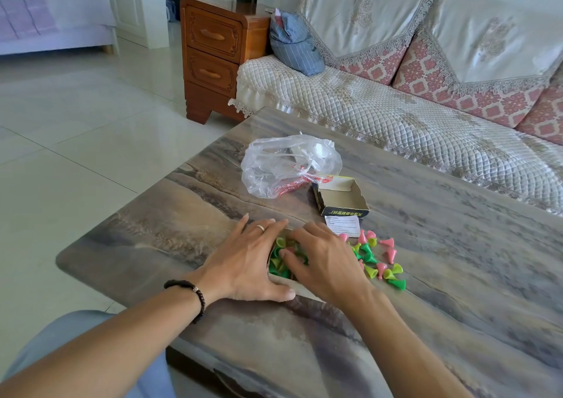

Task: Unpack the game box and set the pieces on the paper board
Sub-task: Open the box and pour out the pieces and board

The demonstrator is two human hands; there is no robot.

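A cardboard box half (281,279) lies on the table near its front left corner, mostly hidden under my hands. It holds green and yellow-green cone-shaped game pieces (278,260). My left hand (246,263) wraps the box half's left side, thumb along its near edge. My right hand (323,263) reaches into it, thumb and curled fingers closed around pieces. Several loose pink, green and yellow pieces (380,260) lie scattered on the table to the right. The other box half (341,198), black and yellow, stands empty behind them. A folded printed paper sheet (342,225) lies in front of it.
A crumpled clear plastic bag (289,166) sits behind the hands. The marbled table (426,321) stretches right and toward me. A quilted sofa (396,117) runs along the far side, and a wooden drawer cabinet (213,56) stands at the back left.
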